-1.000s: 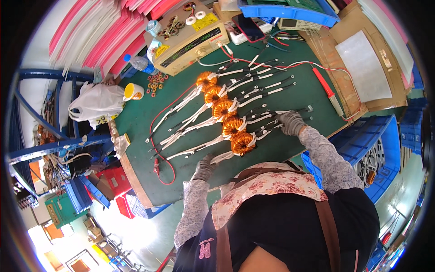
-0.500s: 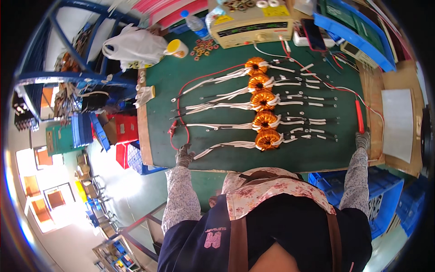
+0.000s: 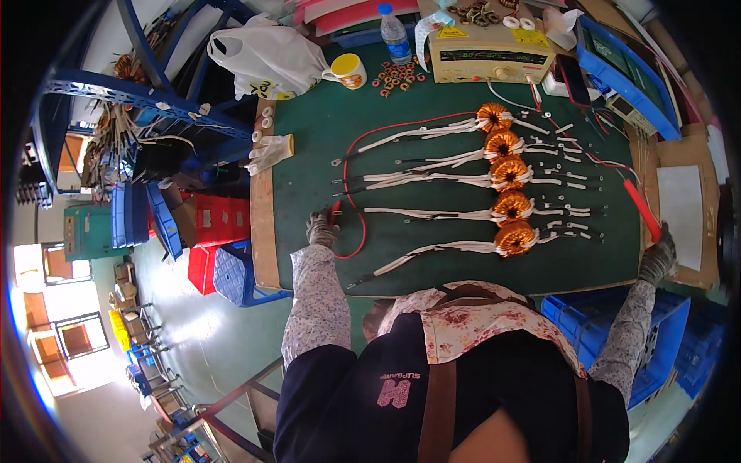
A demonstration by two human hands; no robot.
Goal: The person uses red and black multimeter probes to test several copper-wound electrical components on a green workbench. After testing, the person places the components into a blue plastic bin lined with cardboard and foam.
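Five copper-wound toroid coils, several in a column, lie on the green table mat (image 3: 432, 274); a middle coil (image 3: 509, 174) shows orange windings and white-sleeved leads (image 3: 432, 214) running to both sides. At the left ends of the leads, my left hand (image 3: 321, 230), in a grey glove, is closed with its fingertips on a red clip (image 3: 335, 208). A red wire (image 3: 363, 231) loops from there up to the top coil. At the table's right edge my gloved right hand (image 3: 658, 256) grips the lower end of a long red-handled probe (image 3: 641, 207), which tilts up and left.
A power supply (image 3: 494, 63) stands at the back, beside a water bottle (image 3: 395, 37), a cup (image 3: 349, 71) and small ring cores (image 3: 397, 77). A white plastic bag (image 3: 266, 58) sits back left. A phone (image 3: 573, 81) and blue tray (image 3: 627, 73) are back right.
My left hand has moved forward to the red clip and closed on it. My right hand has shifted outward with the probe, which now leans more. The whole view has shifted.
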